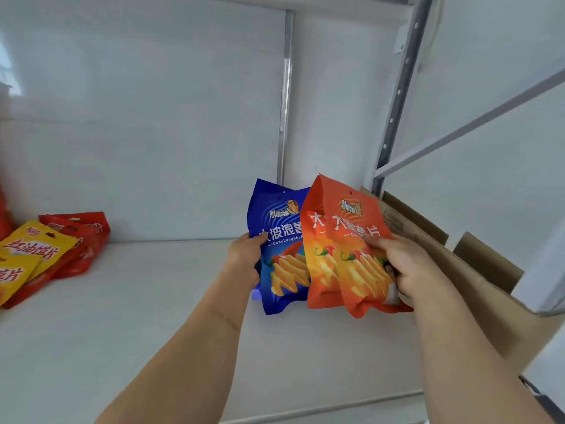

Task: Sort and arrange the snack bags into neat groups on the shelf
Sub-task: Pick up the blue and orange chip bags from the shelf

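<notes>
Shelf board is white and glossy, backed by a pale panel with a metal strip; a perforated grey upright is seen at right. Cardboard box with open flaps is set at the right end of the shelf. Yellow bags and red bags are heaped at far left. Blue chip bag is held upright above the board, gripped at its left edge by the left hand, thumb on front. 2 orange chip bags, overlapped, are pinched by the right hand, just beside the blue one and covering its right edge.
</notes>
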